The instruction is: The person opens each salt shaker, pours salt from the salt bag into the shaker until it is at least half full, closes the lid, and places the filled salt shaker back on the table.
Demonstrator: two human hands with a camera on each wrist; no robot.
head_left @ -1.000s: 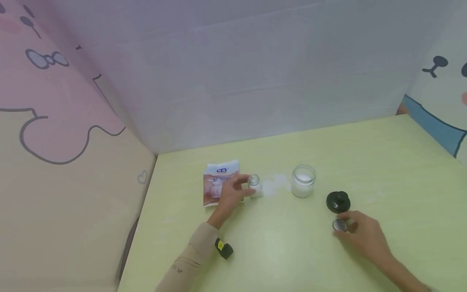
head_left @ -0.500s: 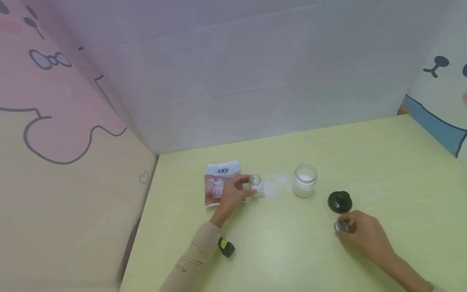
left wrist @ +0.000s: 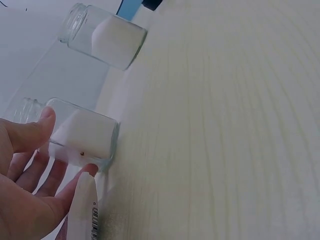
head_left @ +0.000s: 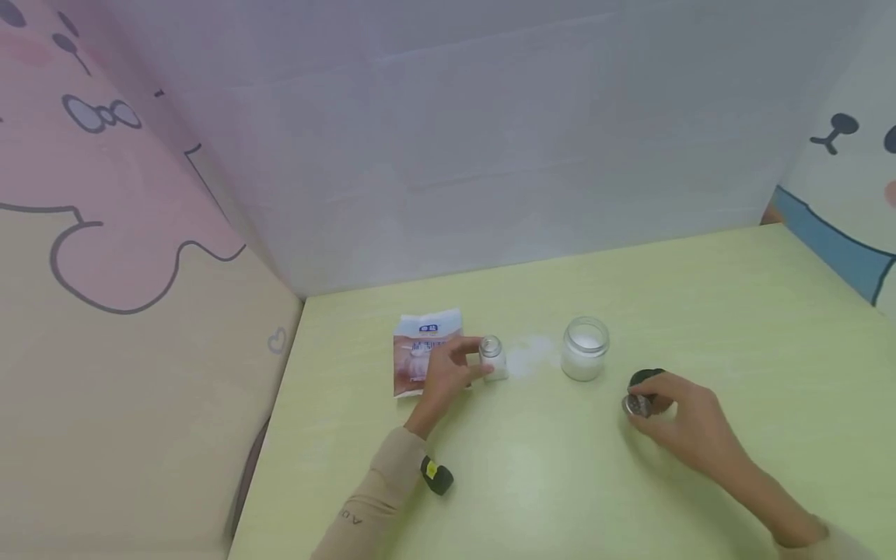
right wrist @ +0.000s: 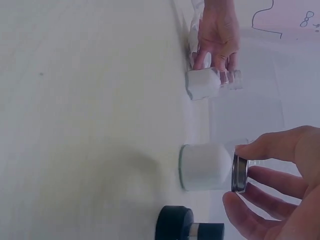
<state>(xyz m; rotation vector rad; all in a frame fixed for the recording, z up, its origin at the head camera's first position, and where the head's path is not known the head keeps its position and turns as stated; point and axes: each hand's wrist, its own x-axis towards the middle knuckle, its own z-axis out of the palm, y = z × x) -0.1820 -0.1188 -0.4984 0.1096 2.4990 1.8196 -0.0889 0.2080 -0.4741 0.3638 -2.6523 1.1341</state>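
Note:
My left hand [head_left: 446,375] holds a small, uncapped glass jar [head_left: 495,364] upright on the table, thumb on one side and fingers on the other. White powder fills part of this jar, as the left wrist view shows. Between thumb and fingers my right hand [head_left: 689,420] pinches a small round metal cap [right wrist: 239,173], raised off the table. Partly behind the right hand lies a black lid with a knob [right wrist: 175,223]. To the left of that lid stands a wider open glass jar [head_left: 584,359], also with white powder in it.
A printed packet [head_left: 409,364] lies beneath and left of my left hand. Spilled white powder [head_left: 530,354] marks the table [head_left: 532,482] between the jars. A small black object with a yellow mark [head_left: 438,477] lies by the left sleeve. Walls border the table.
My right hand has lifted the metal cap from beside the black lid and moved it up and slightly left, now overlapping the lid. The left hand stays on the small jar.

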